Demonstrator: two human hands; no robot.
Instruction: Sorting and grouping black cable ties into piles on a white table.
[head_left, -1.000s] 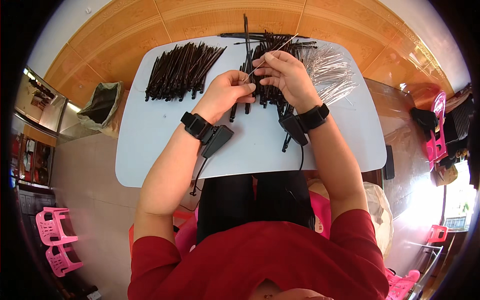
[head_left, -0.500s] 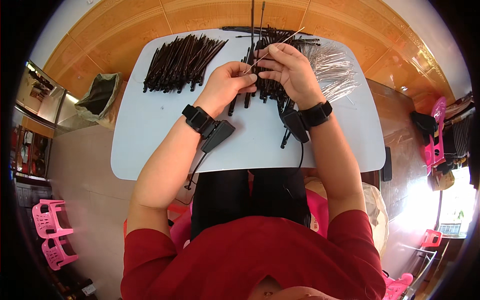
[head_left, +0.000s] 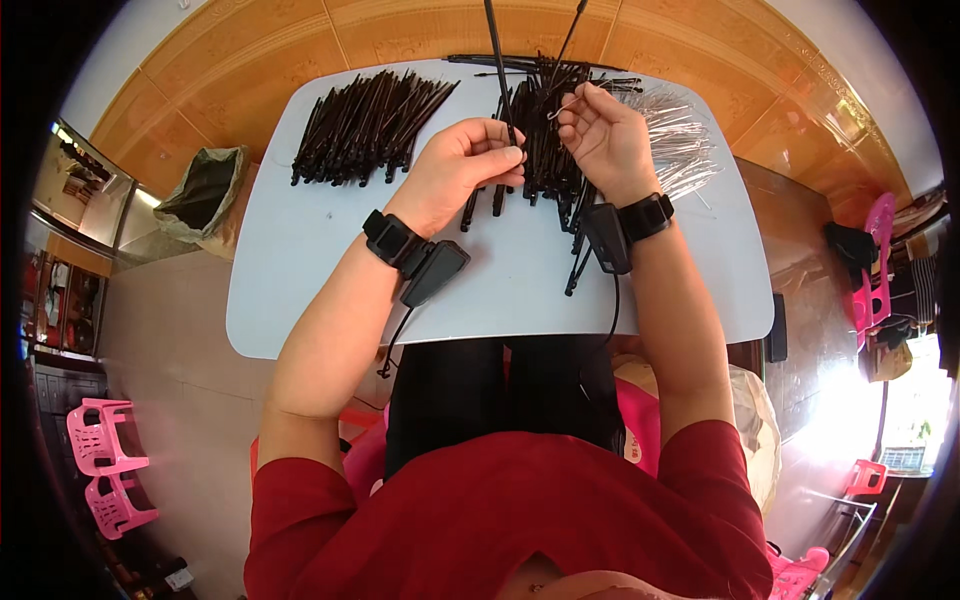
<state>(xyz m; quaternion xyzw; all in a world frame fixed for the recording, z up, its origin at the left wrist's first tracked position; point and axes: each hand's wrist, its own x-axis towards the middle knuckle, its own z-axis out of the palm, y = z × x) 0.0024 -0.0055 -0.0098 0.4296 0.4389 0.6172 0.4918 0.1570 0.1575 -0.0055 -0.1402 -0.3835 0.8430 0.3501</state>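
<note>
My left hand [head_left: 462, 165] is closed with thumb and fingers pinching a thin black rod [head_left: 499, 62], which stands up and away from me over the table. To its right, my right hand [head_left: 612, 145] pinches a thin metal wire [head_left: 557, 112] between thumb and forefinger, its other fingers loosely curled. A small loop or hook shows at the wire's near end; the rest is hidden behind the fingers. Below and between the hands lies a heap of black rods [head_left: 545, 170], partly covered by them. Silver wires [head_left: 680, 150] lie in a bundle just right of my right hand.
Another pile of black rods [head_left: 365, 130] lies at the far left of the pale table [head_left: 320, 270]. A few long black rods [head_left: 490, 61] rest along its back edge, near the tiled wall [head_left: 400, 35]. An open sack [head_left: 205, 200] stands left of the table.
The wire that stretched between both hands has left my left hand and is drawn back in my right, which moved slightly right. The black rod tilts further left.
</note>
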